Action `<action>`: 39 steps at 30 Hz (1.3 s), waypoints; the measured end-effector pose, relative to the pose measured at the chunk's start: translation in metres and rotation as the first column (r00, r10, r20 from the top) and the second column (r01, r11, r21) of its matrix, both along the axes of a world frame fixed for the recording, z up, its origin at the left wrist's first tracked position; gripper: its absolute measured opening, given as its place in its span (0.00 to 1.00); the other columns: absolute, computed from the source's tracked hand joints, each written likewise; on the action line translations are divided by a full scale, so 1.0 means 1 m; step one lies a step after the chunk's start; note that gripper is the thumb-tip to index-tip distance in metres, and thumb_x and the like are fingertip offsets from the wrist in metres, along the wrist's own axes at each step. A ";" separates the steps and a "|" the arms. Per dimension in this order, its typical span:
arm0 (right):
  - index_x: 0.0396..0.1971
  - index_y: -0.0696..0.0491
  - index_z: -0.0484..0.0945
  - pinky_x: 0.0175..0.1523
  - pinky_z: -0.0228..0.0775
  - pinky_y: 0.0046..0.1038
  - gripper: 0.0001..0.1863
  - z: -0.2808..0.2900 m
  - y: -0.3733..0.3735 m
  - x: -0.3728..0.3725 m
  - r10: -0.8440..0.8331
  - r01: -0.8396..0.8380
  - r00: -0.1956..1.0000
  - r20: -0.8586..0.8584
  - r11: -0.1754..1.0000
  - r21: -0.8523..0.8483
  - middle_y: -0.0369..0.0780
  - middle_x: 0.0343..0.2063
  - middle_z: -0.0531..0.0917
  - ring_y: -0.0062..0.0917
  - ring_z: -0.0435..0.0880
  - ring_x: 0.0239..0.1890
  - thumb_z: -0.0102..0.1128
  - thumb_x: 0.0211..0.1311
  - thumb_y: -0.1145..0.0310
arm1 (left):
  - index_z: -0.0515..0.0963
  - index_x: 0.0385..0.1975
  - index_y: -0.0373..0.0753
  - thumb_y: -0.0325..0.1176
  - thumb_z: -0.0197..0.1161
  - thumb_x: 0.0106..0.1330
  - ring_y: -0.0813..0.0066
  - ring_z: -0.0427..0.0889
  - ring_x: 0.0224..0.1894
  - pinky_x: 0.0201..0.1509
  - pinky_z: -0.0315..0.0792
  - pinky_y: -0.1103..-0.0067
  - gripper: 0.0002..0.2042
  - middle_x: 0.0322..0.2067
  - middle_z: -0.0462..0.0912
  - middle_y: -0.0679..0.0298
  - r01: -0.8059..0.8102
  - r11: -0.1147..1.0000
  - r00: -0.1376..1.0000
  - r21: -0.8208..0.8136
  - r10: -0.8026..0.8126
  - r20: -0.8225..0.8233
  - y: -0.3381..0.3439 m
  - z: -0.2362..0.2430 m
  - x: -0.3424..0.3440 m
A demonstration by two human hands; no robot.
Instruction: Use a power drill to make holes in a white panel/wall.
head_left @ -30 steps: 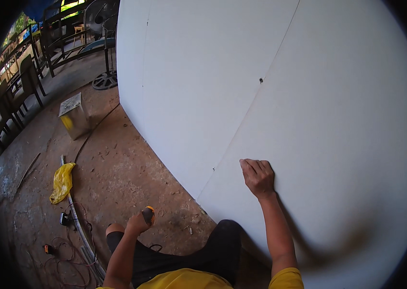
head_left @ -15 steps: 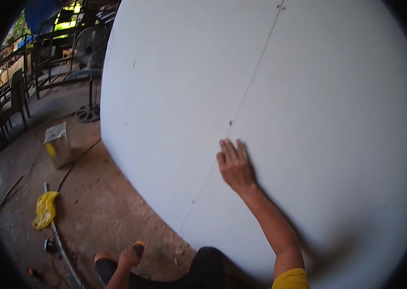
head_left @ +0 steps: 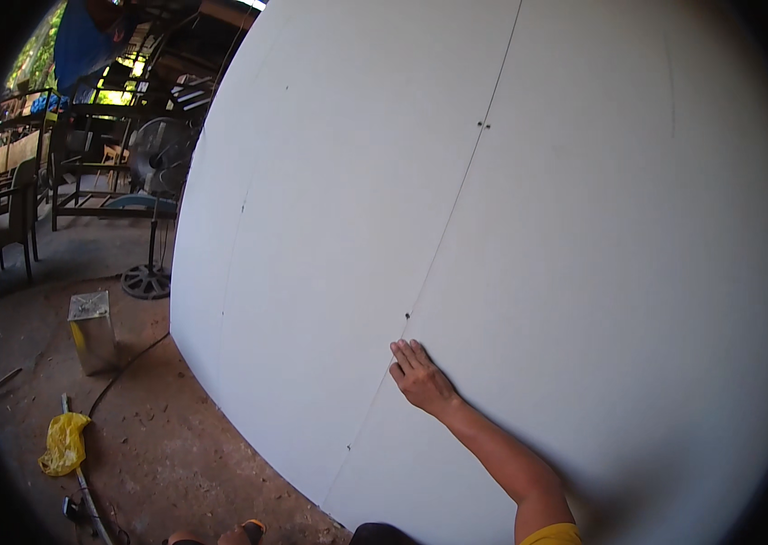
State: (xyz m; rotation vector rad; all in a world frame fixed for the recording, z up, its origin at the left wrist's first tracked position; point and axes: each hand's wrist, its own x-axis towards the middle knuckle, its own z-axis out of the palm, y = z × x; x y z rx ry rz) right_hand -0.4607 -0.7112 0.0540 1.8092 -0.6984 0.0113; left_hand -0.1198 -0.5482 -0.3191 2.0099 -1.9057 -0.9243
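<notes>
Head view: the right hand (head_left: 420, 377) is lying flat, fingers together and extended, pressing on a big white wall panel (head_left: 584, 227) just right of the vertical seam (head_left: 457, 195) and just below a dark screw head (head_left: 408, 316); it is gripping nothing, only palm contact. The left hand is not showing in frame. The panel is standing upright, rising from the dirt floor (head_left: 157, 427) and filling most of the view. It is looking like stiff, smooth board, probably heavy for its size and brittle at edges and corners, so likely best held by opposite edges with spread hands, not by the face. More screw heads (head_left: 482, 124) are sitting higher on the seam. Near the panel's lower left edge a square metal tin (head_left: 91, 331) with a yellow patch is standing on the floor; a crumpled yellow bag (head_left: 63, 443) is lying further toward the floor's near-left part, beside a long handle. A pedestal fan (head_left: 155, 173) is standing behind the tin. No readable labels or signs.
</notes>
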 end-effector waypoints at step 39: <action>0.32 0.60 0.70 0.65 0.59 0.37 0.04 -0.020 0.004 0.003 -0.033 0.004 0.946 0.321 0.996 0.091 0.45 0.61 0.63 0.37 0.65 0.61 0.50 0.56 0.80 | 0.68 0.50 0.33 0.22 0.64 0.50 0.63 0.78 0.47 0.51 0.73 0.70 0.24 0.45 0.77 0.59 -0.451 0.821 0.038 -0.351 -0.376 -0.926 0.063 0.184 0.050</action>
